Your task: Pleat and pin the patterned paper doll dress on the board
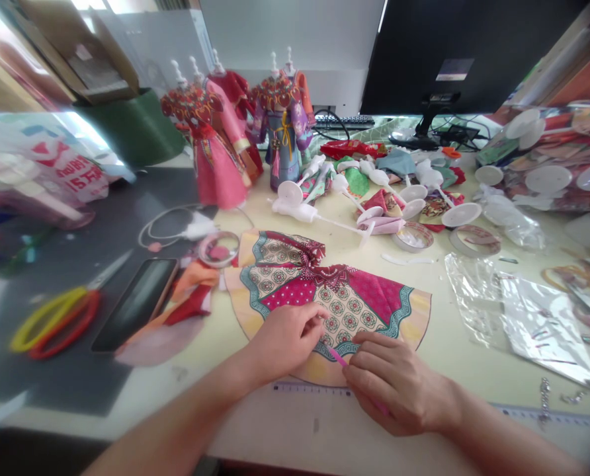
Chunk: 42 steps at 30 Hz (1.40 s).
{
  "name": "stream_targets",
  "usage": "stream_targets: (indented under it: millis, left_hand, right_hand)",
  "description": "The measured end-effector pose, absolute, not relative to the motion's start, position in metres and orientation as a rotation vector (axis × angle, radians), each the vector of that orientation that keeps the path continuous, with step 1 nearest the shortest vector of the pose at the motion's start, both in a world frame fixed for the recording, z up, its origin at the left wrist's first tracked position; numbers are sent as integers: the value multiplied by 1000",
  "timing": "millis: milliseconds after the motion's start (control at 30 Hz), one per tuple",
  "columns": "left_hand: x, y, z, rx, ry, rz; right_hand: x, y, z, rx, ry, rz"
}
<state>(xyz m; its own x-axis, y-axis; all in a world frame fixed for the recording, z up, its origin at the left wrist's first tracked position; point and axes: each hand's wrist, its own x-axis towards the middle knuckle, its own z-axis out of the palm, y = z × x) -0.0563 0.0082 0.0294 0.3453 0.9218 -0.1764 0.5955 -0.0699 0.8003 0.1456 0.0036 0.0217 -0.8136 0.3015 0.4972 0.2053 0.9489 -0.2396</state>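
Beneath both hands lies a patterned doll skirt, the left hand bunched on it, grip unclear, the right hand holding a slim pink tool over its hem, which likely calls for steady cloth.

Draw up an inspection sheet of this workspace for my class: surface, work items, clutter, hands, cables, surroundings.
Surface: pale table, dark mat on the left.
Work items: patterned fabric spread out; slim pink tool.
Clutter: scissors lying open, phone, clear plastic packaging.
Hands: left hand on the fabric; right hand holding the pink tool.
Cables: white cable with plug near the phone; black cables beside the monitor.
Surroundings: dressed figures, monitor behind.
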Motion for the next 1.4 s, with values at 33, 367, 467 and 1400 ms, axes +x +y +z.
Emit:
stream_targets:
  millis: [33, 367, 467, 1400]
  left_hand:
    - [-56, 8, 29, 1763, 1349, 489]
    - [-56, 10, 32, 1757, 1334, 505]
    - [-56, 9, 33, 1715, 1278, 521]
    - [-57, 9, 37, 1711, 1196, 484]
  right_hand:
    - [146, 3, 21, -362, -2550, 234]
    - [147, 4, 20, -328, -2514, 228]
    - [147, 3, 22, -318, -2494, 214]
    - [149, 2, 26, -295, -2464, 243]
